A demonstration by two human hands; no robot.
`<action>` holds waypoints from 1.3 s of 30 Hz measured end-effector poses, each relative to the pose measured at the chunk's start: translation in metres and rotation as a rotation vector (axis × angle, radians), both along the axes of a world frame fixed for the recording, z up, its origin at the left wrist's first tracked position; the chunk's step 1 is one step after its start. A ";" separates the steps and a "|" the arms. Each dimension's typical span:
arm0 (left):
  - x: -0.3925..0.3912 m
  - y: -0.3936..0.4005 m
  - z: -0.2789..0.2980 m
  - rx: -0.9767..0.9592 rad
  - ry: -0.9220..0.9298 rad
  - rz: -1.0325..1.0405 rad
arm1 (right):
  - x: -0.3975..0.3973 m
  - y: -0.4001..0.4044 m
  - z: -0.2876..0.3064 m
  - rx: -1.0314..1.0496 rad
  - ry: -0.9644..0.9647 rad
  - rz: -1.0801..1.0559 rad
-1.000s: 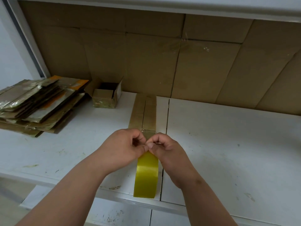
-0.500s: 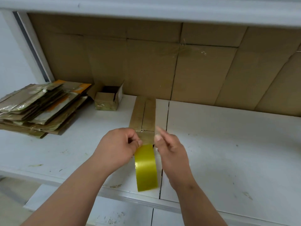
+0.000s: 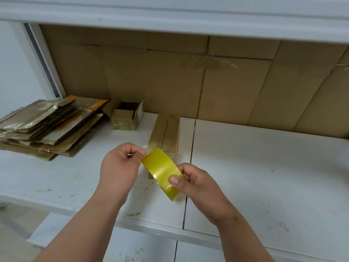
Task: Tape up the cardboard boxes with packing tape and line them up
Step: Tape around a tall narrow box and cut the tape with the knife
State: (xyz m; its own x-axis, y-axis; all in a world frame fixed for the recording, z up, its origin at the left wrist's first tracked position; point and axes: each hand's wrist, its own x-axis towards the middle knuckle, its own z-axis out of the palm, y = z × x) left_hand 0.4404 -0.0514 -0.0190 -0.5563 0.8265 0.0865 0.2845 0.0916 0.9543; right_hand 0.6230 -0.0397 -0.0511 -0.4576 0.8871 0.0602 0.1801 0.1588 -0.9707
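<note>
both hands up over the front of the shelf (image 3: pixel 264 176), working the tape roll (image 3: pixel 162 173). right hand (image 3: pixel 196 184) has fingers curled round the roll, thumb pressed on its outer face, roll tilted with its top toward 10 o'clock. left hand (image 3: pixel 120 163) pinches the clear free end at the roll's top edge, thumb and forefinger closed on it; a short bit of film is lifted off the roll, not yet drawn out to any length. long box (image 3: pixel 166 131) lies on the shelf just behind the roll at 12 o'clock, running away from the person, flaps closed with the seam down the middle; its near end looks glossy, but i can't tell if the seam itself is taped. small box (image 3: pixel 125 118) sits at 11 o'clock against the back wall, flaps open, looks not sealed on top. stack of flats (image 3: pixel 45 125) at 9 to 10 o'clock, still unfolded. my read: early in the job. tape is only being started, no strip laid in this view, nothing lined up in a row. left to do: pull a length, seal the long box, close and tape the small one, work through the flats if those count, then line up.
</note>
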 end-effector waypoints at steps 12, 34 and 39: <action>-0.010 0.001 0.008 0.158 -0.469 0.074 | 0.020 0.019 0.006 0.077 -0.098 -0.114; -0.014 0.037 -0.024 0.072 -0.786 0.271 | 0.059 0.091 0.038 0.028 -0.249 -0.252; -0.014 0.042 -0.033 0.082 -0.776 0.331 | 0.056 0.102 0.040 0.025 -0.320 -0.227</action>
